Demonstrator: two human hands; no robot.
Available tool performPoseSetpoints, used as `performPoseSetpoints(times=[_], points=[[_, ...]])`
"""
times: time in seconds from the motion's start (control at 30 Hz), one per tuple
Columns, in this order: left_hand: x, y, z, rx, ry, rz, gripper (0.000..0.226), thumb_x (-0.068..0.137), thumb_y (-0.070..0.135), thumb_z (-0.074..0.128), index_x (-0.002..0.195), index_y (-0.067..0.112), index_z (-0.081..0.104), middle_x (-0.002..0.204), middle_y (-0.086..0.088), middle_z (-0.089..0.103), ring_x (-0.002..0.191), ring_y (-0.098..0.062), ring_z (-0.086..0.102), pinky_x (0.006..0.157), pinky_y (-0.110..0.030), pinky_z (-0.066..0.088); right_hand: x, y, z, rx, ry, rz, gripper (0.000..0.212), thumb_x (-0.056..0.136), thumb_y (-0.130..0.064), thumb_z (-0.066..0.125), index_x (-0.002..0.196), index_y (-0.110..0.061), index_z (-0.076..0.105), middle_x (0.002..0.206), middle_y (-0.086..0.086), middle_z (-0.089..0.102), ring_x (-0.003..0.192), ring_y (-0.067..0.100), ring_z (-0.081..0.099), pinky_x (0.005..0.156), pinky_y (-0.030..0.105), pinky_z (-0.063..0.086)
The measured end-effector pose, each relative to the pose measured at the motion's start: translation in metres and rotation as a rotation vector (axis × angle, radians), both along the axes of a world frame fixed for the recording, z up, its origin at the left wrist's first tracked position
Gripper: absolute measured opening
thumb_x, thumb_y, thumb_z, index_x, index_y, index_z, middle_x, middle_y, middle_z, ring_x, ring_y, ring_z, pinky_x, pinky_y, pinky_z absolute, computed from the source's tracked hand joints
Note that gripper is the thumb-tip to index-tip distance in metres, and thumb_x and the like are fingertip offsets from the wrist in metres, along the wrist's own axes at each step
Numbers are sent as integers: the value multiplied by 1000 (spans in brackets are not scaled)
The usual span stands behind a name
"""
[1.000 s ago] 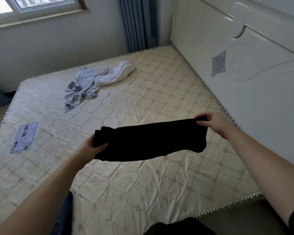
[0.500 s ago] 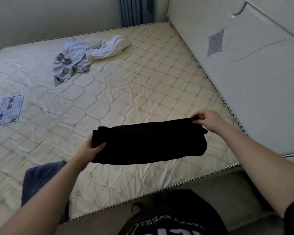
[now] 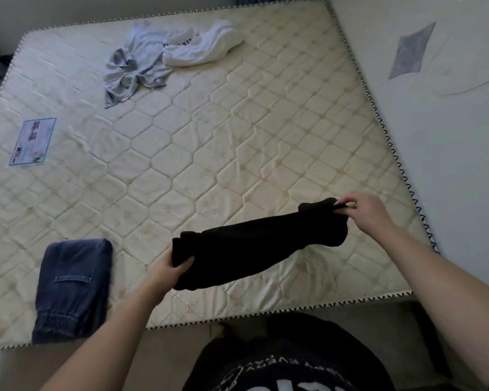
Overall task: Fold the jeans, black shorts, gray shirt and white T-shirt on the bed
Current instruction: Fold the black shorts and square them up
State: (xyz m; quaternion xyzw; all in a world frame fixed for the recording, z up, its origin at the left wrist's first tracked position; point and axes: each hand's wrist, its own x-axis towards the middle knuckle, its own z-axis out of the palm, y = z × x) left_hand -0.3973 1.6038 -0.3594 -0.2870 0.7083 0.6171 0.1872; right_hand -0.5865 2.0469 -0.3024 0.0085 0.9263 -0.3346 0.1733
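The black shorts (image 3: 251, 246) hang folded into a band just above the near part of the bed (image 3: 215, 153). My left hand (image 3: 170, 270) grips their left end, and my right hand (image 3: 364, 213) pinches their right end, which is held higher. The jeans (image 3: 74, 286) lie folded at the near left corner of the bed. Far across the mattress, the gray shirt (image 3: 136, 63) lies crumpled, with the white T-shirt (image 3: 203, 43) bunched up against its right side.
A white headboard (image 3: 449, 122) rises along the bed's right side. A label (image 3: 33, 141) is stitched into the mattress at the left. The bed's near edge (image 3: 266, 310) runs just in front of my body.
The view has tilted down, bringing the folded jeans and the bed's near edge into sight. The shorts have dropped lower toward the mattress, and now slant with the right end higher.
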Motion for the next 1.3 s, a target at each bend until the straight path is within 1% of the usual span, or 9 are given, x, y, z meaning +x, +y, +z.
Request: performPoseSetpoints(times=[0.1,0.17,0.37,0.53,0.8,0.97,1.1,1.2,1.3], points=[[9,15,-20,35,-37,45,58,64,68,77,115,46,59,113,13,70,101,-7,68,75,-27,57,-21,4,1,-3,-21,84,15,76,-7,80,84,-17,73,109,-6,64,89,13,62,75,6,40],[21,17,-33,44,-69,99,64,63,68,76,119,42,58,114,10,70,102,-9,68,79,-29,57,-33,-6,1,49,-49,189,14,76,-10,80,87,-18,75,103,-10,69,89,8,61,72,-1,36],[47,-17,-66,64,-158,248,44,82,50,72,122,37,59,114,7,70,103,-10,67,79,-27,55,-57,-99,-33,161,-106,313,11,81,-18,77,91,-16,74,86,2,70,88,18,61,74,25,39],[57,-66,-107,46,-201,413,30,91,32,67,118,33,55,108,15,65,97,-4,63,67,-14,52,-68,-205,-108,147,-144,299,16,88,-9,68,102,-10,74,101,8,73,96,21,64,79,19,38],[70,-153,-169,-94,-309,445,38,90,20,69,126,17,55,116,-4,65,105,-21,63,91,-34,50,-87,-346,-214,108,-184,262,19,90,-9,65,106,-12,74,108,8,72,105,24,64,83,17,37],[66,-207,-203,-279,-317,414,54,87,29,72,135,20,50,118,2,62,101,-13,57,84,-27,44,-119,-412,-259,138,-152,386,18,92,-13,62,106,-16,72,108,6,71,104,23,62,85,22,38],[38,-248,-225,-472,-319,340,53,84,37,73,129,17,51,120,-2,64,107,-23,60,84,-31,44,-148,-452,-279,138,-216,500,32,94,0,55,124,-10,63,123,12,64,113,27,60,98,25,40],[4,-261,-235,-576,-372,318,65,84,27,71,141,16,40,135,-10,54,122,-31,52,97,-40,42,-148,-461,-292,208,-322,586,54,95,-2,57,145,-15,41,140,9,50,125,26,53,108,36,39],[-16,-245,-236,-713,-402,215,83,80,24,73,149,20,28,152,-9,31,139,-30,31,112,-44,30,-139,-447,-303,234,-298,537,51,95,-4,57,143,-16,44,140,9,52,125,25,53,105,31,37]])
